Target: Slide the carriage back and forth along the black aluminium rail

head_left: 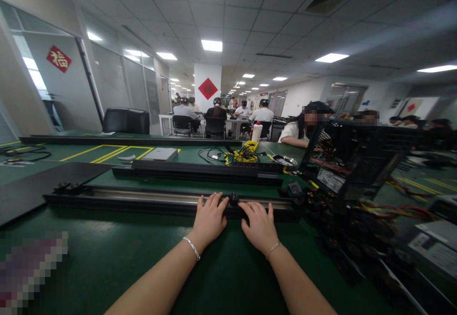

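Black rail (150, 201) runs left to right across the green counter (107, 258), and both hands rest on its near edge around a small dark knob (233, 198) that sits between them. From the head view, the left hand (210, 220) lies palm down with its fingers (214, 201) spread flat over the rail, holding nothing; the right hand (260, 224) lies the same way just beside it, fingers loose and extended, also gripping nothing. A thin bracelet (192, 248) circles the left wrist.

As a judgement, the risk lies in the fingertips resting over the rail's channel: if anything slides along it they could be pinched, and a push from either hand could shift the long rail sideways.

To the right, an open computer case (350, 160) stands tilted, with loose coloured wires (389, 209) trailing near the right arm, close enough to snag a wrist. A second dark rail (196, 171) lies farther back, beyond it a yellow tray (248, 153), a white bottle (256, 132) and a flat grey device (160, 153). Other people sit at tables behind, well apart.
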### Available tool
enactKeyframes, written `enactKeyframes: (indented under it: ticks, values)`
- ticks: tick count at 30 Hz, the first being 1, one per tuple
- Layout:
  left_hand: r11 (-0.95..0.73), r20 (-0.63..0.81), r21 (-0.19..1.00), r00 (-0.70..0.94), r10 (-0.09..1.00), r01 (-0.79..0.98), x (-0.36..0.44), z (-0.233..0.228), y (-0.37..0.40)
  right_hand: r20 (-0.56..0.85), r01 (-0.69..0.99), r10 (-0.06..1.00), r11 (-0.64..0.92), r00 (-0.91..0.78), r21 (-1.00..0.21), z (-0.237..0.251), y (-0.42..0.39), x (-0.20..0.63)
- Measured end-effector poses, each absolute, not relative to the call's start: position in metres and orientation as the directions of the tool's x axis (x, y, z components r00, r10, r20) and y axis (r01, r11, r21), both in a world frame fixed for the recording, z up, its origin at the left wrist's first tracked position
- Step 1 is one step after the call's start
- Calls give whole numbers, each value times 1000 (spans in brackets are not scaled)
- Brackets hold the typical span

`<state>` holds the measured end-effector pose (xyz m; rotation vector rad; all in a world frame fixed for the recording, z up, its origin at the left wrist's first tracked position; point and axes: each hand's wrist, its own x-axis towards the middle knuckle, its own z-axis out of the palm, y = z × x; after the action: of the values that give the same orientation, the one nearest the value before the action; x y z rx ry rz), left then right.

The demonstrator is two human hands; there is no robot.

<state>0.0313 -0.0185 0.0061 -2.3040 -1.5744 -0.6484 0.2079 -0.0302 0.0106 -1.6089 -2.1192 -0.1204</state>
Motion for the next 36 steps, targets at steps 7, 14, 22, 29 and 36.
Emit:
enactKeyframes:
  ticks: [7,14,22,29,36]
  values:
    - [-376,506,42,305,807,926,31,5,-18,411,937,887,304,-213,-172,10,-30,209]
    - [-374,505,34,307,807,927,32,6,-19,392,941,894,299,-216,-162,12,-30,209]
    - [-376,515,24,311,799,926,31,5,-19,393,942,895,293,-211,-161,14,-31,208]
    - [-381,510,29,314,801,924,30,5,-20,377,949,904,277,-203,-152,16,-32,207]
    - [-376,515,11,317,796,926,30,7,-21,370,948,908,272,-195,-166,18,-32,208]
